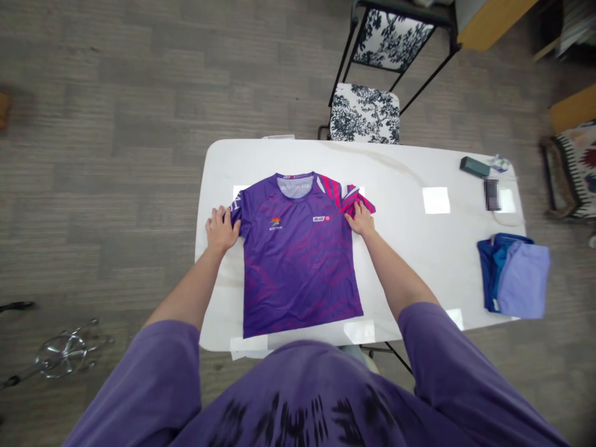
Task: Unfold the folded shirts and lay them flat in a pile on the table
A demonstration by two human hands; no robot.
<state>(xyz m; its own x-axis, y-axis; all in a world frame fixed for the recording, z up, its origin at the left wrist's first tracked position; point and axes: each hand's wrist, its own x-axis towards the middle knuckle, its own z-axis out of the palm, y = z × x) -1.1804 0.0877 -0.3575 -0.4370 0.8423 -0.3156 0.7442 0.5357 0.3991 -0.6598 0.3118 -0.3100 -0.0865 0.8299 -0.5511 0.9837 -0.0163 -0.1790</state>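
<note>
A purple sports jersey (298, 254) lies flat and face up on the white table (419, 248), collar at the far side, hem at the near edge, right in front of the person. The left hand (221, 228) is planted at the jersey's left sleeve, fingers spread and flat, palm down, with the sleeve edge under or just beside the fingertips; whether any fabric is pinched there cannot be told. The right hand (360, 218) sits on the right sleeve (347, 197), the one with pink and white stripes, fingers curled lightly onto the cloth at its near edge. It looks like a press or a light pinch, and the view doesn't settle which. Both forearms reach out from purple short sleeves, one on each side of the jersey's body.

Two small logos show on the chest, one orange at the left, one white and red at the right.

Off to the right, near the table's right end, sits a folded stack of clothes (512, 273), dark blue beneath, lilac on top, well apart from the jersey. At the far right corner lies a dark rectangular case (475, 166), with a small blurred object just beside it.

Beyond the far edge of the table stands a chair (365, 112) with black-and-white floral cushions. On the floor at the left lies a metal wire stand (63, 354).
</note>
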